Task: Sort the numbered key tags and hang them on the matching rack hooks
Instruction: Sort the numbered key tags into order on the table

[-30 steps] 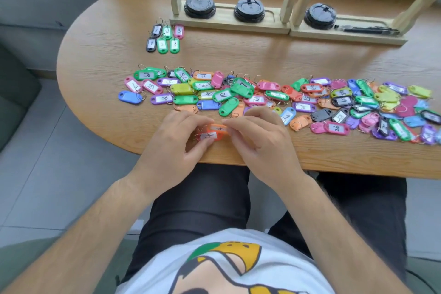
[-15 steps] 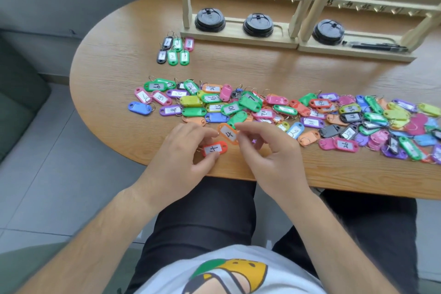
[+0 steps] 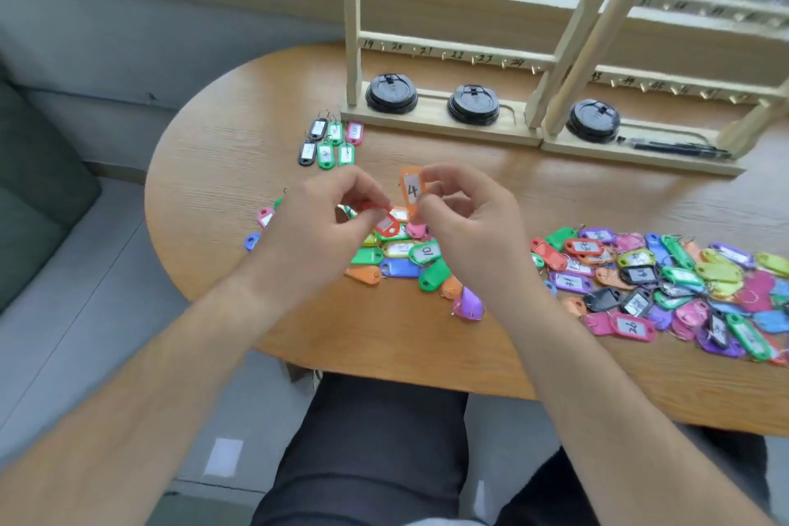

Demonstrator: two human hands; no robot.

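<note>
The right hand (image 3: 469, 231) pinches an orange tag (image 3: 412, 191) marked 4 between thumb and fingertips and holds it upright, with the number facing the camera. Just to its left, the left hand (image 3: 316, 226) pinches a red tag (image 3: 387, 225) with a white label whose number is too blurred to read. Both hands are over the left end of a long heap of coloured tags (image 3: 666, 278) that runs to the right across the wooden table (image 3: 222, 167). A green tag (image 3: 427, 252) marked 10 lies just near of the hands. Six tags (image 3: 331, 141) lie in two neat rows farther back on the left. At the far edge stand two wooden racks (image 3: 452, 53) side by side, and the left one's lowest rail is numbered 19 to 24. Three black lids (image 3: 390, 93) sit on their bases.
</note>
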